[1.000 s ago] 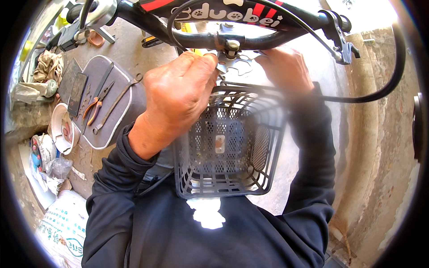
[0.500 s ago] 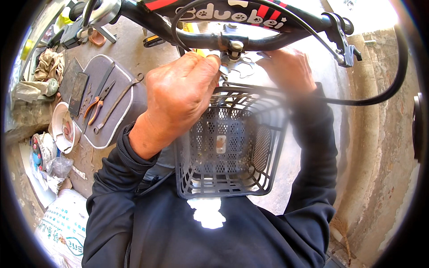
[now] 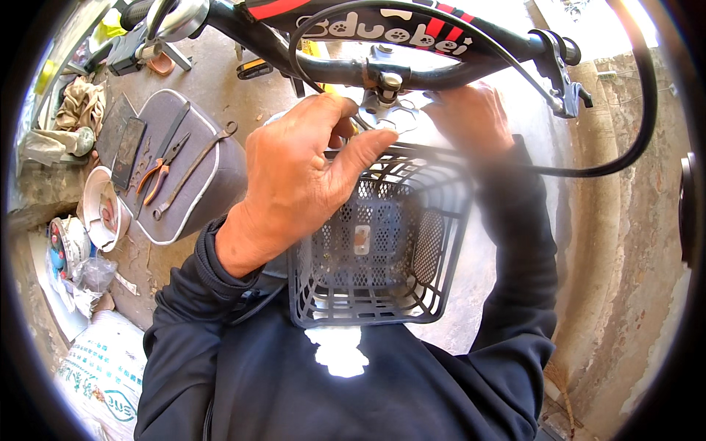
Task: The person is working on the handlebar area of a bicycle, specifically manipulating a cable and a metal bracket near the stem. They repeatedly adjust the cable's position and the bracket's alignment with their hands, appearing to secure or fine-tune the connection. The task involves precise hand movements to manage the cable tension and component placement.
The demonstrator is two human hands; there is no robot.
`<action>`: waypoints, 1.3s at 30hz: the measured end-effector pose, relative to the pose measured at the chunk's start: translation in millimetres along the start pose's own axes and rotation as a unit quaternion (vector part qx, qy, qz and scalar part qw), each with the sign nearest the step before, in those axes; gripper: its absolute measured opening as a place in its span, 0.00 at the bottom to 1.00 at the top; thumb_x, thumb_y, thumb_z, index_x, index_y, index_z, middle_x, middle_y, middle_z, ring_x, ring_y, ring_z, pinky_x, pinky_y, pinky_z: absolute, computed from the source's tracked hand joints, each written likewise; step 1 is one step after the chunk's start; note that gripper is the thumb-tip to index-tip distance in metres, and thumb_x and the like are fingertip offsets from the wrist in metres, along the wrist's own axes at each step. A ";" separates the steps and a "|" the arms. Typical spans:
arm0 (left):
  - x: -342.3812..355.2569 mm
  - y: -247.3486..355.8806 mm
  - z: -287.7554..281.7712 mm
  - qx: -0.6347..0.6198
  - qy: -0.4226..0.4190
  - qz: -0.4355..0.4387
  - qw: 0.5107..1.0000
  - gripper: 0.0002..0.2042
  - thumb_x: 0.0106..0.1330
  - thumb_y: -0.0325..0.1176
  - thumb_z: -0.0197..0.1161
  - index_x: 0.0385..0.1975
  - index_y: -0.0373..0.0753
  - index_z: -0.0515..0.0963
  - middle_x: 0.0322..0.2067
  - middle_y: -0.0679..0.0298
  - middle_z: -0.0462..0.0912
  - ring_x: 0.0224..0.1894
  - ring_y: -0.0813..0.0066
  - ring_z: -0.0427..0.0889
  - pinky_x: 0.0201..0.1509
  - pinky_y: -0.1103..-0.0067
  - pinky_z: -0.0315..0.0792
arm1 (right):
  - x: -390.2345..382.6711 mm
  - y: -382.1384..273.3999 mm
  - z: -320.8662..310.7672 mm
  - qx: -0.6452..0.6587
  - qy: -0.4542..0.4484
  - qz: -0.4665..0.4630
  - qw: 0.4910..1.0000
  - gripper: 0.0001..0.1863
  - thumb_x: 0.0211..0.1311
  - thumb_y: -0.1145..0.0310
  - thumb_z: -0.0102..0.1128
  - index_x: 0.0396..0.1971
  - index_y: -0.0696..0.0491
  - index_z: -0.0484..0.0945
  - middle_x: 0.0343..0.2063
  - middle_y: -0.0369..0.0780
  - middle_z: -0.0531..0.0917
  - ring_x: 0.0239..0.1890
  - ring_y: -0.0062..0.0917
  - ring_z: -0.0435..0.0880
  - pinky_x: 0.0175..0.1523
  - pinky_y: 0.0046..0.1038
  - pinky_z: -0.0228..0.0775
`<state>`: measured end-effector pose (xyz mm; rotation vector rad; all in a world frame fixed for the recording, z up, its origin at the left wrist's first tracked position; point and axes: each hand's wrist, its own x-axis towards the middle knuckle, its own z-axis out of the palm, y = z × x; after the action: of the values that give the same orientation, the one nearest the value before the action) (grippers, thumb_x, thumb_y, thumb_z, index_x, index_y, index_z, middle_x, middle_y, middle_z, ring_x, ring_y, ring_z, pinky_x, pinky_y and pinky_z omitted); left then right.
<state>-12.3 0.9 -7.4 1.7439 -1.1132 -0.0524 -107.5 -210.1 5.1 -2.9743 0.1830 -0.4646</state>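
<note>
A black bicycle handlebar point(image 3: 323, 70) crosses the top of view, with a metal bolt clamp point(image 3: 387, 81) at its middle. Just under it sits a shiny metal bracket point(image 3: 397, 117). My left hand point(image 3: 294, 169) is left of the clamp, its thumb stretched toward the bracket and apart from the bent index finger; its other fingers are partly hidden. My right hand point(image 3: 474, 117) is below the bar on the right, fingers bent in toward the bracket. Its fingertips are largely hidden, so any hold cannot be made out. A black basket point(image 3: 441, 294) hangs below, between my forearms.
At left, a grey padded seat point(image 3: 173, 213) carries pliers point(image 3: 163, 169), a wrench point(image 3: 195, 173) and other tools. Beside it lie a white tub point(image 3: 95, 187) and a printed white sack point(image 3: 107, 367). A black cable point(image 3: 647, 125) loops at right, near a worn wall point(image 3: 625, 294).
My left thumb and index finger have come apart from a pinch, and the hand has dropped slightly. My right hand has hardly moved.
</note>
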 end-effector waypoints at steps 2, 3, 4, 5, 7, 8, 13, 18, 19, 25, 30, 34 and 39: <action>2.3 4.3 -1.8 0.026 -0.017 -0.006 1.000 0.17 0.60 0.40 0.68 0.37 0.29 0.77 0.23 0.61 0.78 0.25 0.78 0.76 0.27 0.82 0.69 | 0.6 -3.3 -1.8 -0.001 -0.003 0.002 1.000 0.13 0.50 0.65 0.67 0.37 0.53 0.82 0.29 0.45 0.84 0.31 0.40 0.84 0.36 0.35 0.76; 3.0 6.7 -0.5 0.034 -0.020 -0.016 0.999 0.18 0.60 0.40 0.68 0.38 0.29 0.77 0.22 0.61 0.78 0.25 0.78 0.76 0.28 0.81 0.69 | 0.5 -4.0 -2.2 -0.006 0.000 0.002 1.000 0.14 0.50 0.65 0.67 0.37 0.52 0.82 0.29 0.45 0.84 0.31 0.40 0.84 0.36 0.35 0.76; 3.2 8.2 1.4 0.041 -0.015 -0.017 0.999 0.18 0.61 0.40 0.67 0.39 0.29 0.77 0.22 0.61 0.78 0.25 0.77 0.77 0.27 0.81 0.69 | 0.3 -4.4 -2.3 -0.010 0.003 0.003 1.000 0.14 0.50 0.65 0.67 0.38 0.52 0.82 0.29 0.45 0.84 0.31 0.40 0.84 0.36 0.35 0.76; 3.0 9.3 3.7 0.047 -0.010 -0.018 0.999 0.18 0.61 0.41 0.67 0.40 0.29 0.77 0.22 0.60 0.78 0.25 0.77 0.77 0.27 0.81 0.69 | 0.5 -4.4 -2.7 -0.015 0.006 0.003 1.000 0.15 0.50 0.65 0.68 0.39 0.51 0.82 0.29 0.44 0.84 0.31 0.40 0.84 0.36 0.35 0.76; 2.6 10.0 5.3 0.012 -0.008 -0.045 0.999 0.19 0.60 0.44 0.66 0.36 0.31 0.75 0.20 0.59 0.78 0.23 0.70 0.77 0.26 0.77 0.69 | 0.4 -3.7 -3.3 -0.034 -0.005 0.006 0.999 0.15 0.50 0.65 0.68 0.39 0.50 0.81 0.29 0.44 0.84 0.31 0.39 0.84 0.35 0.35 0.76; 3.0 10.5 4.9 -0.030 -0.010 -0.070 0.997 0.20 0.59 0.48 0.67 0.31 0.33 0.74 0.19 0.59 0.77 0.21 0.64 0.77 0.24 0.74 0.69 | 0.4 -3.5 -3.7 -0.044 -0.011 0.008 0.999 0.16 0.50 0.65 0.68 0.40 0.50 0.81 0.29 0.43 0.84 0.31 0.39 0.84 0.35 0.35 0.76; 2.8 13.4 3.5 0.040 -0.058 -0.053 0.996 0.22 0.57 0.48 0.69 0.33 0.30 0.76 0.19 0.58 0.79 0.19 0.71 0.77 0.24 0.78 0.70 | -0.4 -3.4 -2.4 -0.043 0.026 -0.010 0.999 0.16 0.43 0.68 0.66 0.37 0.49 0.81 0.27 0.39 0.84 0.31 0.34 0.84 0.37 0.33 0.75; 8.3 17.2 9.9 0.088 -0.031 -0.063 0.994 0.25 0.55 0.53 0.69 0.27 0.32 0.75 0.14 0.59 0.76 0.15 0.71 0.76 0.19 0.76 0.68 | 0.3 -3.0 -2.6 -0.058 0.036 -0.026 0.997 0.16 0.42 0.70 0.64 0.37 0.48 0.82 0.26 0.39 0.84 0.29 0.34 0.84 0.35 0.33 0.75; 8.7 17.0 11.0 0.110 -0.030 -0.050 0.992 0.25 0.56 0.53 0.69 0.26 0.32 0.75 0.14 0.59 0.76 0.15 0.71 0.76 0.19 0.76 0.68 | 0.1 -3.1 -2.8 -0.066 0.029 -0.020 0.997 0.16 0.42 0.70 0.64 0.36 0.48 0.83 0.26 0.39 0.84 0.29 0.34 0.84 0.35 0.33 0.75; 9.0 13.3 20.5 0.162 0.000 -0.027 0.986 0.26 0.57 0.55 0.66 0.25 0.33 0.74 0.14 0.59 0.76 0.16 0.67 0.78 0.18 0.76 0.69 | -0.4 -2.5 -2.2 -0.065 0.038 -0.021 0.997 0.14 0.42 0.69 0.65 0.35 0.48 0.83 0.25 0.39 0.84 0.29 0.33 0.84 0.34 0.33 0.75; 6.9 12.9 21.8 0.131 -0.009 -0.042 0.990 0.25 0.60 0.54 0.64 0.29 0.32 0.73 0.15 0.59 0.76 0.16 0.67 0.79 0.19 0.76 0.70 | -1.1 -2.9 -2.0 -0.091 0.016 -0.004 0.996 0.14 0.43 0.67 0.67 0.35 0.47 0.83 0.25 0.37 0.83 0.29 0.32 0.84 0.33 0.32 0.75; 5.8 12.5 22.4 0.122 -0.007 -0.039 0.992 0.23 0.61 0.52 0.64 0.31 0.32 0.74 0.15 0.59 0.77 0.16 0.67 0.79 0.19 0.76 0.70 | -1.9 -4.3 -3.0 -0.086 0.015 -0.003 0.996 0.14 0.43 0.67 0.67 0.35 0.47 0.83 0.26 0.37 0.84 0.30 0.33 0.84 0.33 0.33 0.75; 5.8 12.4 21.9 0.103 -0.012 -0.040 0.994 0.23 0.61 0.50 0.64 0.32 0.31 0.74 0.15 0.59 0.77 0.16 0.67 0.78 0.20 0.76 0.69 | -4.3 -4.8 -3.4 -0.078 0.027 0.002 0.997 0.13 0.44 0.67 0.67 0.34 0.47 0.83 0.26 0.38 0.83 0.30 0.33 0.84 0.32 0.34 0.74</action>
<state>-28.1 -19.5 -5.8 1.9753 -1.0968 -0.0070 -112.1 -205.1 7.7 -3.1140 0.2412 -0.5544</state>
